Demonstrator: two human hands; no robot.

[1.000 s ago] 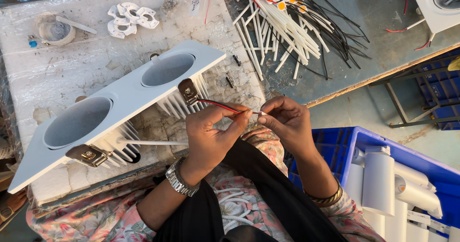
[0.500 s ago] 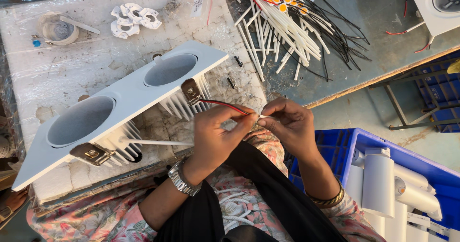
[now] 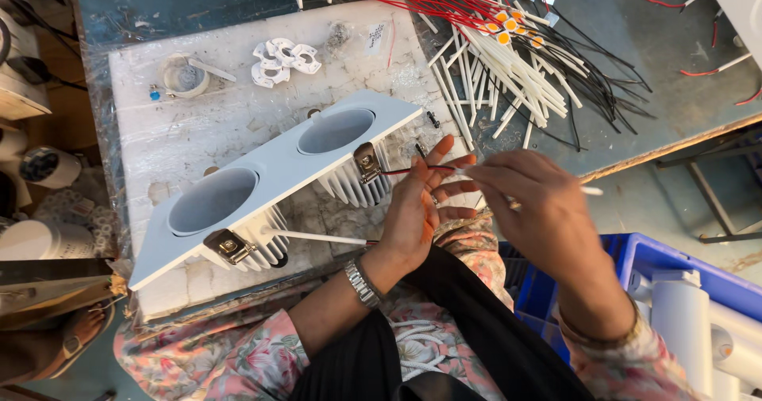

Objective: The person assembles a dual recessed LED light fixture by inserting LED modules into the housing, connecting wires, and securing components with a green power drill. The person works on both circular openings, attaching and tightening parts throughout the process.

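While the left hand (image 3: 417, 210) pinches a thin red-and-black wire (image 3: 413, 169) from the white twin-hole metal light housing (image 3: 270, 175), the right hand (image 3: 532, 206), at three o'clock, grips a slim white sleeve tube (image 3: 591, 190).

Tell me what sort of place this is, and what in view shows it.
Most likely a small workshop where light fittings get assembled. A white twin downlight housing lies on a worn worktop, a heap of sleeved red and black wires sits beside it, and a blue crate holds white cylindrical parts. Both hands work a red wire.
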